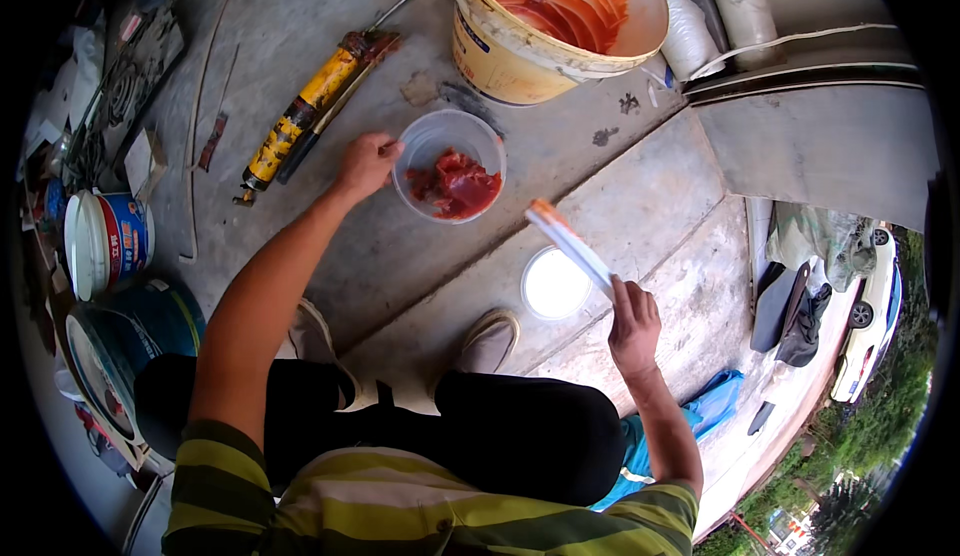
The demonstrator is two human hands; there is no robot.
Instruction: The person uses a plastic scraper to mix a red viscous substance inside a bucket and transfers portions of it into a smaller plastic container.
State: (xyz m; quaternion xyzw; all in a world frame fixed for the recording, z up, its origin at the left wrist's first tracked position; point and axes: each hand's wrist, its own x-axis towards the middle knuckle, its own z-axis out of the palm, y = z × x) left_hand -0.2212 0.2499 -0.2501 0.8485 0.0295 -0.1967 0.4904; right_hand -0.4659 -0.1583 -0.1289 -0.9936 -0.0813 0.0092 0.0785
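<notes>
My left hand (368,164) is closed on the left rim of a clear round plastic tub (418,136) standing on the concrete floor. Thick red grease (462,186) lies in a lump on the tub's bottom. In my right hand (635,326) is a flat white strip (572,240), held by its lower end, its far tip smeared orange. The strip is in the air to the right of the tub and passes over the edge of a round white lid (556,286) on the floor. Beyond the tub stands a big cream bucket (510,71), its inner wall coated in orange-red grease.
A yellow and black grease gun (300,121) lies left of the tub. Paint pails (125,241) and clutter line the left side. White rolls (735,6) lie at the far right. A blue bag (715,401) is near my right forearm; a white car (865,336) is outside.
</notes>
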